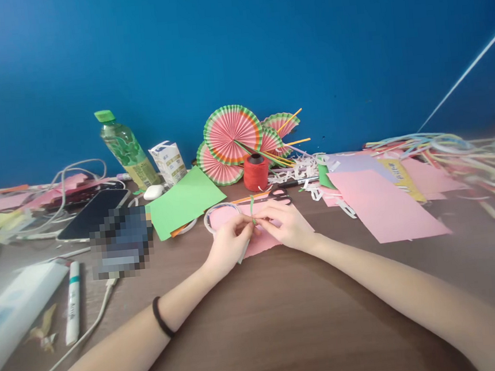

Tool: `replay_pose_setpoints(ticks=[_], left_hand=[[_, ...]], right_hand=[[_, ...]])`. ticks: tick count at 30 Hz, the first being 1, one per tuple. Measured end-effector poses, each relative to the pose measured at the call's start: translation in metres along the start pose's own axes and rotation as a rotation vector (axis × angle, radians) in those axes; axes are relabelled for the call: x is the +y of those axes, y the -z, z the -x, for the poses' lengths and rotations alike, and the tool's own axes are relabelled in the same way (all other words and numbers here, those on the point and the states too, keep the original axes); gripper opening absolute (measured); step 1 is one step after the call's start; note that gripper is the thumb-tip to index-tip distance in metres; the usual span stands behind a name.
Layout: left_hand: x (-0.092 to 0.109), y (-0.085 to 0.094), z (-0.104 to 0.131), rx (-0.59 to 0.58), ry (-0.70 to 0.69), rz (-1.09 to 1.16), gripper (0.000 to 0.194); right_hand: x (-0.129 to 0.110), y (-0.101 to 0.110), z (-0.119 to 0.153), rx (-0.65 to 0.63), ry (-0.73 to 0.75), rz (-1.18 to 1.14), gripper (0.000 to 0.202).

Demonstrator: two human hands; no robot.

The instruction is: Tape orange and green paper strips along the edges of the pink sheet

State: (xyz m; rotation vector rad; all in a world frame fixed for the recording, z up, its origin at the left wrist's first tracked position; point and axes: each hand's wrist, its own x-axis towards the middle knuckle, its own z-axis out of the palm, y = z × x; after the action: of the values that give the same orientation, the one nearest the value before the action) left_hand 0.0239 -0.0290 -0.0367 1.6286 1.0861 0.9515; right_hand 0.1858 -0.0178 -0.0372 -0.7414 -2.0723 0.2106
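A narrow green paper strip [252, 202] stands up between my two hands over the table. My left hand [230, 240] pinches its lower end between thumb and fingers. From the other side my right hand [289, 225] closes its fingertips on the same strip, almost touching the left. The pinched part is mostly hidden by the fingers. Below both hands lies a torn-edged pink paper sheet [263, 243]. A pale ring, like a tape roll [207, 219], rests just behind my left hand. Black-handled scissors [280, 195] lie behind my right hand.
Pleated pink-and-green paper fans [232, 135] lean at the wall behind a red thread spool [256, 174]. Green paper [186, 202], a bottle [127, 152], a carton [168, 162] and phones stand or lie left. Pink sheets [383, 205] and paper strips lie right. A marker [72, 304] and cable are front left.
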Motion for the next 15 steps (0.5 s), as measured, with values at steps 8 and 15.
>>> replay_pose_setpoints(ticks=[8,15], left_hand=[[-0.0051,0.0007,0.0013,0.008,-0.049,-0.074,0.023],[-0.0067,-0.0002,0.0005,0.009,-0.035,-0.047,0.02]], right_hand=[[-0.0002,-0.0004,-0.0009,0.014,-0.017,-0.049,0.013],[0.0,0.0011,-0.0007,-0.005,-0.084,-0.08,0.013]])
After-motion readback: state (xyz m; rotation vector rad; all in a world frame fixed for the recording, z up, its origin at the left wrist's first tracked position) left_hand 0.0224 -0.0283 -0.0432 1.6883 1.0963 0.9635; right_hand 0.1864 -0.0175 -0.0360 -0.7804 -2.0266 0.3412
